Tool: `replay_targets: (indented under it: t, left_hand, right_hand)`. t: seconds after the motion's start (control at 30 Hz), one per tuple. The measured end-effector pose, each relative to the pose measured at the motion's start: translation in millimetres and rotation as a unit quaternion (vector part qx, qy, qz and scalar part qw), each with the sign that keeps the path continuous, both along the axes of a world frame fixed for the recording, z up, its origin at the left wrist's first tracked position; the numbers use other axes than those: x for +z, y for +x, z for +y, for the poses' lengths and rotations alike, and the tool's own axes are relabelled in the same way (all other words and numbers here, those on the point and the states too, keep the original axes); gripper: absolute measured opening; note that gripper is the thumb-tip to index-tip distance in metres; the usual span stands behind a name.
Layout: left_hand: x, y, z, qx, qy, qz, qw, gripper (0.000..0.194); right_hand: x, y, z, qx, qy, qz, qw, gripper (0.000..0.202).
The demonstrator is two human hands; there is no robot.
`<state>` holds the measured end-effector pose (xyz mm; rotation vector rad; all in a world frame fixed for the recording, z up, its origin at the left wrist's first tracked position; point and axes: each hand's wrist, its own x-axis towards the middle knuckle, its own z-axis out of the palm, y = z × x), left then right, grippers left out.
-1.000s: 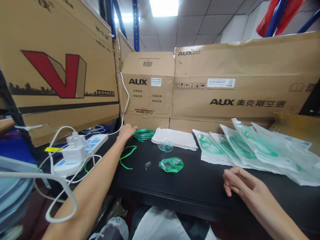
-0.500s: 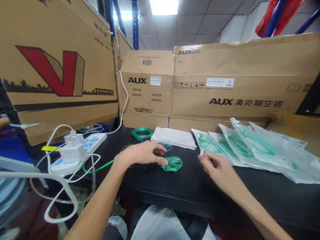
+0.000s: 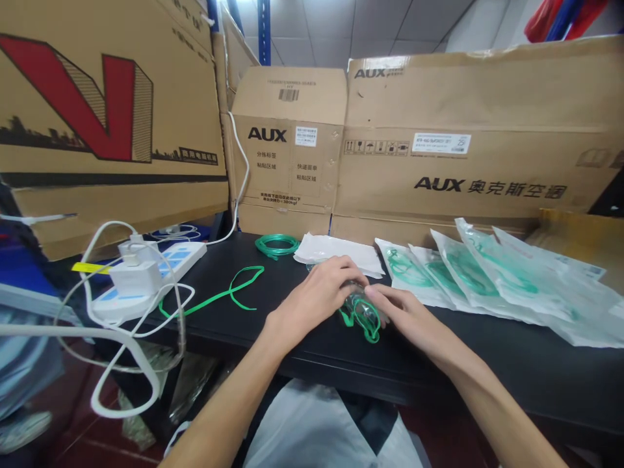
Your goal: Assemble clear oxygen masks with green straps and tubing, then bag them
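A clear plastic mask with a green strap (image 3: 366, 320) is between my two hands, just above or on the black table. My left hand (image 3: 324, 286) is closed over its upper left part, with the fingertips partly hidden. From the right, my right hand (image 3: 407, 315) grips the mask's side, its thumb near the left fingers. Behind my left hand, a clear piece (image 3: 311, 266) shows only in part. A coil of green tubing (image 3: 277, 246) lies farther back, beside a white paper sheet (image 3: 336, 252). To the left, a loose green strap (image 3: 214, 300) curls across the table.
Several white pouches with green tubing (image 3: 468, 279) lie overlapping at the right. A white power strip (image 3: 180, 260) with chargers and tangled white cables occupies the left. Cardboard panels (image 3: 439, 214) wall the back, and the table's front edge (image 3: 312, 370) runs close to my lap.
My left hand has moved right onto the mask, and my right hand has come left to meet it. The mask has shifted right and is now held. The view has tilted down slightly.
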<state>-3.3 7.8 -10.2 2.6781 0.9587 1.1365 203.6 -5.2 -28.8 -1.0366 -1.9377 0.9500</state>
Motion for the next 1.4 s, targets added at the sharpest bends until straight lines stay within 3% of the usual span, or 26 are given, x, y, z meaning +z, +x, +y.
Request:
replay_targets:
  t: [0.13, 0.3, 0.37, 0.47, 0.6, 0.77, 0.9, 1.0, 1.13, 1.2, 1.3, 1.4]
  left_hand:
    - [0.2, 15.9, -2.7, 0.002, 0.007, -0.072, 0.997, 0.025]
    - [-2.7, 23.5, -4.1, 0.079, -0.045, -0.217, 0.972, 0.007]
    - [-4.8, 25.4, -5.3, 0.077, -0.109, -0.206, 0.969, 0.018]
    - [-7.5, 27.5, -6.9, 0.027, -0.189, -0.134, 0.972, 0.028]
    - [-7.8, 23.4, -7.3, -0.014, -0.219, -0.090, 0.971, 0.035]
    - [-8.6, 10.5, -6.6, -0.017, -0.270, -0.077, 0.960, 0.037]
    - [-11.9, 8.5, -7.0, -0.005, -0.269, -0.048, 0.962, 0.039]
    - [-13.6, 4.4, -4.7, -0.002, -0.258, -0.021, 0.966, 0.034]
    - [-12.4, -10.4, 2.2, 0.065, -0.240, 0.016, 0.969, 0.027]
    - [-11.3, -14.2, 3.4, 0.086, -0.230, 0.019, 0.969, 0.027]
    - [-11.8, -7.7, -1.2, 0.082, -0.183, 0.001, 0.980, 0.031]
    - [-14.1, 8.5, -9.8, 0.076, -0.144, -0.028, 0.986, 0.037]
  right_hand:
    - [2.0, -0.9, -1.1, 0.014, -0.046, 0.062, 0.997, 0.035]
    - [-8.8, 6.9, 15.4, -0.079, 0.033, 0.093, 0.992, 0.033]
    - [-10.4, 9.3, 18.6, -0.097, 0.052, 0.091, 0.990, 0.034]
    - [-9.6, 10.1, 18.1, -0.098, 0.054, 0.096, 0.989, 0.036]
    - [-9.0, 9.2, 17.1, -0.086, 0.060, 0.096, 0.990, 0.038]
    - [-11.4, 4.7, 17.1, -0.086, 0.056, 0.058, 0.993, 0.040]
    - [-5.8, 4.9, 11.4, -0.076, 0.065, 0.014, 0.995, 0.037]
    - [1.9, 24.2, 13.6, -0.089, 0.083, -0.040, 0.992, 0.039]
    - [12.3, 76.6, 26.3, -0.226, 0.128, -0.111, 0.959, 0.044]
    - [17.0, 98.8, 28.6, -0.262, 0.127, -0.120, 0.949, 0.048]
    - [22.5, 106.7, 21.8, -0.225, 0.091, -0.119, 0.963, 0.050]
    - [25.7, 87.3, 10.2, -0.156, 0.072, -0.111, 0.979, 0.047]
